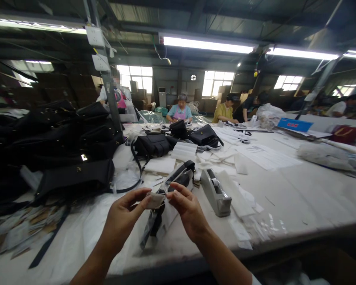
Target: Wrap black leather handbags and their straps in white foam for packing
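Both of my hands are raised over the near edge of the white table (299, 198). My left hand (123, 217) pinches a small white piece of wrapping (154, 200) between thumb and fingers. My right hand (188, 209) is closed on the other side of that piece, fingertips touching it and a black strap (154, 223) that hangs below in clear film. Beyond my fingers the strap's dark end (180, 174) lies on the table. A grey tape dispenser (216, 192) stands just right of my right hand.
A heap of black handbags (56, 138) fills the left. More black bags (154, 144) and white paper sheets (267, 156) lie mid-table. Cardboard scraps (20, 231) lie at the near left. Several seated people (180, 109) work at the far end.
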Tool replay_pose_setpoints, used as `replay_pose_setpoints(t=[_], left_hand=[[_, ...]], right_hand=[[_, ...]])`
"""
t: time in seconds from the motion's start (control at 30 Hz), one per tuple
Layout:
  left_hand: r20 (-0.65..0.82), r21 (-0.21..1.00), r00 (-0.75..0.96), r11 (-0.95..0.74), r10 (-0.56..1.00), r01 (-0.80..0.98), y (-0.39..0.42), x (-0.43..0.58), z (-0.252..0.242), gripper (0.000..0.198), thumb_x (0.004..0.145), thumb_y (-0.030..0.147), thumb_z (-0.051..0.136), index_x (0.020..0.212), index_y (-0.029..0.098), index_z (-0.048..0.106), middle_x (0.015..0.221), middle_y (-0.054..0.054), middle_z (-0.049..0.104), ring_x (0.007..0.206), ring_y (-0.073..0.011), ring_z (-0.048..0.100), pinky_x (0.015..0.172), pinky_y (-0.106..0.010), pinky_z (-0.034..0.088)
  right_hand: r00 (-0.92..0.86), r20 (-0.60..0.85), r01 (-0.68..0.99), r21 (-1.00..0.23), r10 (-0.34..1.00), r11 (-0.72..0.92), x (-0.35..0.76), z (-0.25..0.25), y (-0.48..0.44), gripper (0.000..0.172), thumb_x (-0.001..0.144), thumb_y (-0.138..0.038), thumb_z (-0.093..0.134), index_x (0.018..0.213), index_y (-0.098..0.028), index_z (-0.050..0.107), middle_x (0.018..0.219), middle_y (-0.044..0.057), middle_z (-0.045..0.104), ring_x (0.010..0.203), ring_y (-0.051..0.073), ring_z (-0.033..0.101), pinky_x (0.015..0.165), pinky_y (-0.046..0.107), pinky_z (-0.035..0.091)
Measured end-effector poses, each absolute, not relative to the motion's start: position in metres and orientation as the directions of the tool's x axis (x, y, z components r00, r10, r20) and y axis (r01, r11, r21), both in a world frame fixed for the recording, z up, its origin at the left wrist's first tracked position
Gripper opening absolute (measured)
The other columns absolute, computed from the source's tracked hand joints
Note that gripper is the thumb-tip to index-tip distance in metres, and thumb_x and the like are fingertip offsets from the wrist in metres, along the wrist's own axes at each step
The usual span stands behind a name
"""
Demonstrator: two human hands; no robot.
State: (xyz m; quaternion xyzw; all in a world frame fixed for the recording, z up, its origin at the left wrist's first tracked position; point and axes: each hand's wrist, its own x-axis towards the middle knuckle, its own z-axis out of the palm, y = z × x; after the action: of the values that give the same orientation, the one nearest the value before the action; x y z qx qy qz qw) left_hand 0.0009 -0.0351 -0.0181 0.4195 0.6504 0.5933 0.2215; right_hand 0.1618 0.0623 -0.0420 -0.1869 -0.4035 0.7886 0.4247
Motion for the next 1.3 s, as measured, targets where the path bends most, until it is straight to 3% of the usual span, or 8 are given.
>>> replay_pose_setpoints(t=[0.4, 0.53, 0.63, 0.77, 0.87, 1.07, 1.17, 1.3], left_hand=[[0.592, 0.738, -0.494, -0.182, 0.637, 0.649, -0.065, 0.019, 0.002, 0.021, 0.08, 0.035, 0.075, 0.099, 0.027, 0.073, 0.098, 0.001, 0.074, 0.078, -0.0139, 0.072, 0.073, -0.021, 0.062], [0.626, 0.71, -0.507, -0.164, 0.592, 0.685, -0.076, 0.022, 0.001, 0.022, 0.08, 0.034, 0.076, 0.101, 0.027, 0.072, 0.098, 0.002, 0.074, 0.074, -0.0125, 0.071, 0.071, -0.02, 0.062], [0.632, 0.71, -0.525, -0.155, 0.57, 0.687, -0.087, 0.027, -0.003, 0.023, 0.078, 0.035, 0.077, 0.098, 0.026, 0.071, 0.094, 0.002, 0.074, 0.067, -0.0129, 0.071, 0.067, -0.021, 0.063], [0.488, 0.823, -0.715, 0.009, 0.501, 0.568, -0.101, 0.024, -0.01, 0.033, 0.071, 0.044, 0.08, 0.098, 0.026, 0.071, 0.095, 0.001, 0.075, 0.074, -0.0179, 0.073, 0.07, -0.027, 0.064], [0.208, 0.97, -0.89, 0.028, 0.406, 0.24, -0.106, 0.008, -0.031, 0.04, 0.072, 0.046, 0.079, 0.105, 0.026, 0.069, 0.103, 0.0, 0.074, 0.092, -0.0219, 0.073, 0.079, -0.029, 0.063], [-0.31, 0.925, -0.794, -0.026, 0.523, -0.379, -0.108, -0.002, -0.131, 0.052, 0.065, 0.036, 0.085, 0.11, 0.021, 0.066, 0.11, -0.007, 0.073, 0.103, -0.0247, 0.071, 0.083, -0.03, 0.06], [-0.288, 0.957, -0.662, 0.184, 0.692, -0.224, -0.105, 0.005, -0.151, 0.055, 0.062, 0.051, 0.083, 0.104, 0.019, 0.071, 0.111, -0.012, 0.073, 0.106, -0.0339, 0.069, 0.083, -0.042, 0.061], [0.062, 0.942, -0.721, 0.198, 0.69, 0.27, -0.083, -0.003, -0.12, 0.055, 0.075, 0.061, 0.068, 0.112, 0.02, 0.069, 0.126, -0.012, 0.067, 0.126, -0.0326, 0.056, 0.108, -0.049, 0.043]], right_hand=[[-0.57, 0.336, -0.229, -0.941, 0.75, 0.247, 0.16, -0.059, 0.073, 0.021, 0.092, -0.03, 0.06, 0.108, -0.021, 0.069, 0.098, 0.006, 0.075, 0.087, 0.02, 0.071, 0.08, 0.032, 0.055], [-0.614, 0.578, -0.073, -0.72, 0.538, 0.69, 0.152, -0.062, 0.08, 0.04, 0.092, -0.01, 0.048, 0.126, -0.024, 0.063, 0.134, 0.008, 0.06, 0.11, 0.02, 0.064, 0.096, 0.032, 0.05], [-0.774, 0.548, 0.019, -0.481, 0.317, 0.877, 0.142, -0.055, 0.09, 0.061, 0.084, 0.0, 0.048, 0.137, -0.028, 0.054, 0.156, 0.006, 0.036, 0.122, 0.021, 0.057, 0.099, 0.031, 0.048], [-0.881, 0.433, 0.037, -0.335, 0.189, 0.941, 0.131, -0.043, 0.108, 0.052, 0.084, -0.003, 0.054, 0.125, -0.034, 0.063, 0.141, 0.001, 0.056, 0.116, 0.022, 0.06, 0.09, 0.03, 0.049], [-0.878, 0.443, 0.039, -0.311, 0.181, 0.95, 0.131, -0.041, 0.116, 0.039, 0.089, -0.011, 0.058, 0.117, -0.037, 0.067, 0.124, -0.002, 0.068, 0.104, 0.021, 0.065, 0.081, 0.027, 0.048], [-0.803, 0.549, 0.003, -0.386, 0.232, 0.923, 0.138, -0.055, 0.112, 0.039, 0.09, -0.012, 0.057, 0.121, -0.034, 0.067, 0.119, 0.001, 0.069, 0.099, 0.022, 0.065, 0.086, 0.03, 0.048], [-0.812, 0.538, 0.003, -0.384, 0.226, 0.923, 0.142, -0.056, 0.109, 0.041, 0.09, -0.009, 0.053, 0.123, -0.03, 0.067, 0.121, 0.005, 0.069, 0.101, 0.024, 0.064, 0.09, 0.034, 0.049], [-0.825, 0.506, -0.021, -0.471, 0.25, 0.882, 0.149, -0.048, 0.107, 0.045, 0.091, -0.007, 0.048, 0.126, -0.028, 0.066, 0.127, 0.007, 0.066, 0.111, 0.025, 0.062, 0.097, 0.038, 0.048]])
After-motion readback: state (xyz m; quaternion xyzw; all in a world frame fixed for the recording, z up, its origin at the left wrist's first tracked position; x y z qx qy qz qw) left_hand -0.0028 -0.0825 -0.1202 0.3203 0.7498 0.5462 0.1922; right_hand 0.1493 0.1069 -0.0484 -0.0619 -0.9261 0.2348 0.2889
